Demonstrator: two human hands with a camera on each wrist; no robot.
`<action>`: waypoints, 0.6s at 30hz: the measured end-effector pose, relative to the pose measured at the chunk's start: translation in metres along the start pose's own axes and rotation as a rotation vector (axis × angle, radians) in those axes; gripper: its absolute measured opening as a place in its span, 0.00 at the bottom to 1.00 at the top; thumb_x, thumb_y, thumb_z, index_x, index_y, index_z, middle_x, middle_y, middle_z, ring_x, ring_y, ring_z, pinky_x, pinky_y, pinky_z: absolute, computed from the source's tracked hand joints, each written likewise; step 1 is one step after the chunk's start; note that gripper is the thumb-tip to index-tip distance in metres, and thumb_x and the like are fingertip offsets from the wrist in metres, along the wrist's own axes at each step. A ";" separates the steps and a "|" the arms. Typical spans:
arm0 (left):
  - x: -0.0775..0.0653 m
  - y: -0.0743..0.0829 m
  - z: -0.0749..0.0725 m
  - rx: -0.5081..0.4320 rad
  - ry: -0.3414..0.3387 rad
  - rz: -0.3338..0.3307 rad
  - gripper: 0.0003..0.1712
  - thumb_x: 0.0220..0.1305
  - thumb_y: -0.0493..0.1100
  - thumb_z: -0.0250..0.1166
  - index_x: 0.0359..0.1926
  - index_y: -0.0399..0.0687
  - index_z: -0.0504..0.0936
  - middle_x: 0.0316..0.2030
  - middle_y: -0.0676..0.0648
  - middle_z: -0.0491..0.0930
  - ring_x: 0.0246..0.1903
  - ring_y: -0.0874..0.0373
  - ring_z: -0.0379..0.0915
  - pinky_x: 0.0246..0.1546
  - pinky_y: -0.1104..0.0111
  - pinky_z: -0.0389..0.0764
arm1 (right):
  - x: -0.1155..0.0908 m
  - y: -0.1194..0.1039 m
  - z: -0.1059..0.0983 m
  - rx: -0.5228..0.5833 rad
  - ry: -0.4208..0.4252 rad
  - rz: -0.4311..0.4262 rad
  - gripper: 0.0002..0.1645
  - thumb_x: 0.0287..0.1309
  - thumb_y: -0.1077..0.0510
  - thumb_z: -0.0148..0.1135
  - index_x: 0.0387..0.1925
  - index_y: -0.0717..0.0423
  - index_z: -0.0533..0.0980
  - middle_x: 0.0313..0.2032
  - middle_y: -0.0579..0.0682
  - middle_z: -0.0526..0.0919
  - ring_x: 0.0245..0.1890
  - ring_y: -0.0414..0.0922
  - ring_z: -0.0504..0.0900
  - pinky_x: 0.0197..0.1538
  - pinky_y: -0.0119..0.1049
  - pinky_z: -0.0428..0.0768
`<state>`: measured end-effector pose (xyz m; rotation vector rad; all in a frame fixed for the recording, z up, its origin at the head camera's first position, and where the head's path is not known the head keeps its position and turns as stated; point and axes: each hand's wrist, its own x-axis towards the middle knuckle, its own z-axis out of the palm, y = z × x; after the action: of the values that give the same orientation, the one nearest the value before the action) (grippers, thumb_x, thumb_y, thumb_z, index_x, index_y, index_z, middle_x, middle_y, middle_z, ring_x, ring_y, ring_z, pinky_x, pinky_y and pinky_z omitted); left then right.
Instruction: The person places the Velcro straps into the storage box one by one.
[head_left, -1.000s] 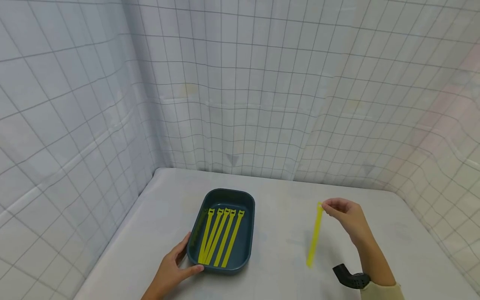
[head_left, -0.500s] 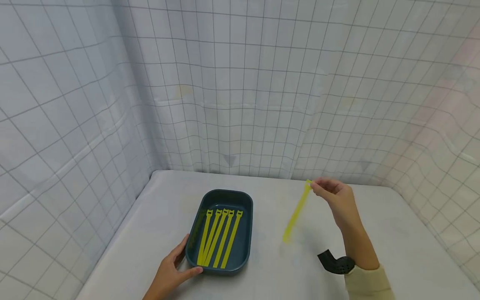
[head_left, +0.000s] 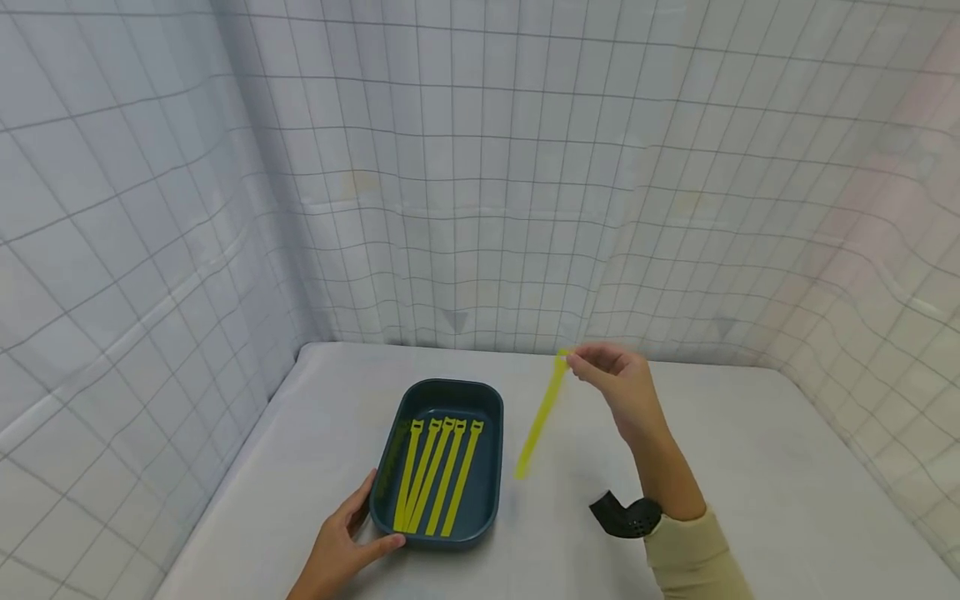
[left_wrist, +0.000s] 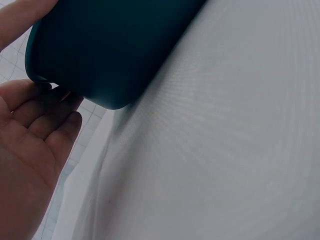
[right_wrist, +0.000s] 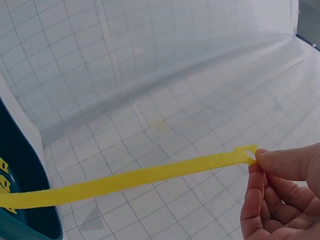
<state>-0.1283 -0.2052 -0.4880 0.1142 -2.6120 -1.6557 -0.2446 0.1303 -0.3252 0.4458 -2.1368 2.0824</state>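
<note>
A yellow hook-and-loop cable tie (head_left: 542, 421) hangs slanted above the table, to the right of a dark teal tray (head_left: 486, 492). My right hand (head_left: 624, 390) pinches its slotted head between thumb and fingertips; the right wrist view shows the tie (right_wrist: 135, 177) stretching left, its far end overlapping the tray (right_wrist: 37, 215). Several more yellow cable ties (head_left: 462, 480) lie side by side in the tray, heads toward the far end. At the tray's near left corner my left hand (head_left: 337, 537) holds it, thumb on the front rim and fingers along the left side.
White cloth covers the table (head_left: 750, 467). White curtains with a grid pattern (head_left: 480, 208) hang behind it and along both sides. A black curved wrist device (head_left: 626, 515) sits on my right wrist, by the beige sleeve (head_left: 693, 554).
My right hand has moved left and a little farther from me, bringing the hanging cable tie closer to the tray. My left hand keeps its place on the tray.
</note>
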 end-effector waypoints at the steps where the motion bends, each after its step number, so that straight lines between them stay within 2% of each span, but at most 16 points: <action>1: -0.001 0.000 0.000 -0.001 -0.001 -0.001 0.55 0.44 0.51 0.74 0.68 0.40 0.55 0.66 0.40 0.56 0.64 0.49 0.53 0.59 0.58 0.64 | 0.000 0.001 0.004 0.004 -0.004 0.005 0.12 0.54 0.61 0.65 0.35 0.67 0.77 0.31 0.48 0.81 0.35 0.45 0.77 0.44 0.33 0.78; 10: -0.004 -0.002 -0.001 -0.017 -0.005 0.006 0.55 0.44 0.51 0.74 0.69 0.39 0.55 0.66 0.41 0.56 0.64 0.49 0.53 0.59 0.58 0.64 | -0.004 0.011 0.038 0.004 -0.069 0.034 0.14 0.54 0.60 0.65 0.38 0.69 0.77 0.34 0.54 0.81 0.37 0.52 0.76 0.47 0.35 0.79; 18: -0.001 -0.001 -0.003 -0.028 -0.010 0.048 0.55 0.44 0.49 0.75 0.69 0.41 0.55 0.66 0.42 0.55 0.64 0.49 0.52 0.59 0.59 0.62 | -0.005 0.020 0.054 0.010 -0.106 0.040 0.14 0.55 0.59 0.65 0.37 0.68 0.78 0.34 0.55 0.81 0.35 0.49 0.77 0.45 0.36 0.80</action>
<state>-0.1268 -0.2084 -0.4880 0.0415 -2.5763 -1.6800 -0.2395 0.0773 -0.3478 0.5305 -2.2114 2.1374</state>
